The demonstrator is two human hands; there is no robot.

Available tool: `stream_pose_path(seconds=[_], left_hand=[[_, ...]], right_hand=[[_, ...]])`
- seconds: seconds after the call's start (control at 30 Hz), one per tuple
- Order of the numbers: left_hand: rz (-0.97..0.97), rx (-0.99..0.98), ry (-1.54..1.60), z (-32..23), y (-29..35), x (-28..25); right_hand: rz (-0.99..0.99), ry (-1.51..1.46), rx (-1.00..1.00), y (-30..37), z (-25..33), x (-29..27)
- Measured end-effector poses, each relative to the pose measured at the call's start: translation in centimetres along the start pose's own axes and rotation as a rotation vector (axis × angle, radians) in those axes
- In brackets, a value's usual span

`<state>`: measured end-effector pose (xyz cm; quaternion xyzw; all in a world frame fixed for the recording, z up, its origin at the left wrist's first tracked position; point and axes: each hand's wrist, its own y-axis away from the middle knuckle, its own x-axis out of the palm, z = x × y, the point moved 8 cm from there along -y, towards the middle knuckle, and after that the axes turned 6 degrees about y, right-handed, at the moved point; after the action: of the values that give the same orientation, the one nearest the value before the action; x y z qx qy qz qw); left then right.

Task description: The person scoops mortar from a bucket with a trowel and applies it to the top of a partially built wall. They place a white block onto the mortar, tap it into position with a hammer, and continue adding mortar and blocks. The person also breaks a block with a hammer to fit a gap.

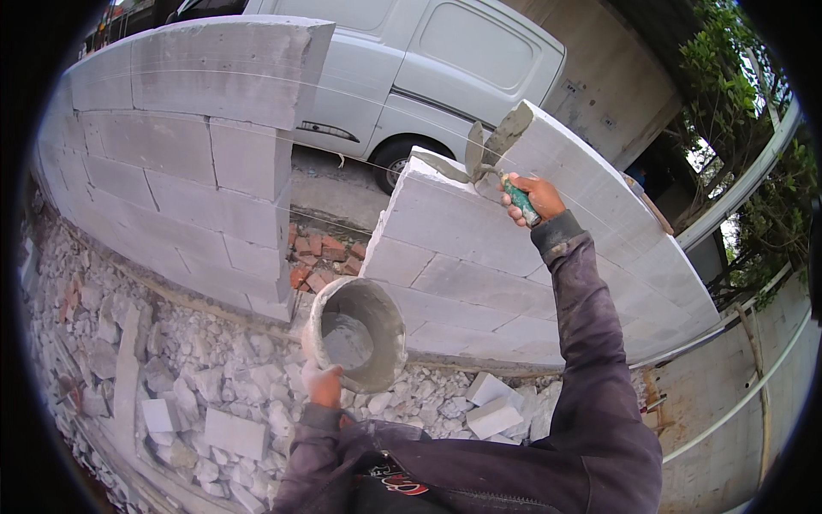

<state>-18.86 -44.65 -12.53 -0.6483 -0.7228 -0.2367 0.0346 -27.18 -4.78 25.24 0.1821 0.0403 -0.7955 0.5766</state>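
Observation:
My right hand (545, 197) is wrapped round the green handle of a trowel (520, 199) at the top of the right-hand block wall (479, 227). The trowel's metal end is by a step in the wall, where grey mortar (511, 135) coats the end face of a raised block. More mortar lies along the lower block's top. My left hand (323, 383) grips the rim of a mortar-crusted bucket (385, 343), tilted so that its inside shows. Some wet grey mix (346, 341) sits at its bottom.
Another white block wall (175, 146) stands left, across a gap with broken red bricks (321, 257). Thin string lines run along the walls. A white van (360, 77) is parked behind. Rubble (214, 390) and loose block pieces (495, 417) cover the ground near me.

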Motion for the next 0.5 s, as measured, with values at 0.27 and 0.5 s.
stream_pose_path(seconds=[0.27,0.5], left_hand=[[0.081,-0.045,-0.086,0.8,0.5,0.7],[0.148,-0.092,0.076,1.0,0.1,1.9]], right_hand=[[0.078,-0.026,-0.023,1.2,-2.6,-2.6],[0.183,-0.060,-0.056,7.6,-3.9,-5.1]])
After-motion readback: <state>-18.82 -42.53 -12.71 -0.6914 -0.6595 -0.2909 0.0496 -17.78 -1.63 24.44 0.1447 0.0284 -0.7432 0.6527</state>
